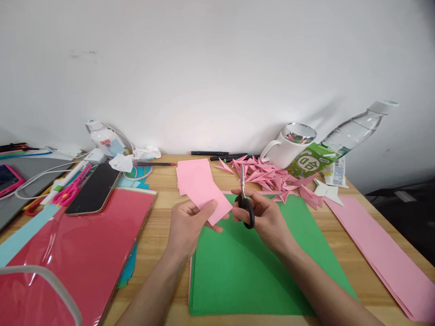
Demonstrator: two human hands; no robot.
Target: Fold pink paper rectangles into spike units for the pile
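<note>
Pink paper [208, 196] is gripped in the left hand [185, 226], scissors [242, 199] in the right hand [271, 221].

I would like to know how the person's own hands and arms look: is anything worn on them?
The left hand and right hand wear no gloves. The left forearm and right forearm narrow toward the wrists; no sleeve, watch or bracelet shows on them. I see no ring, but some fingers are partly hidden.
</note>
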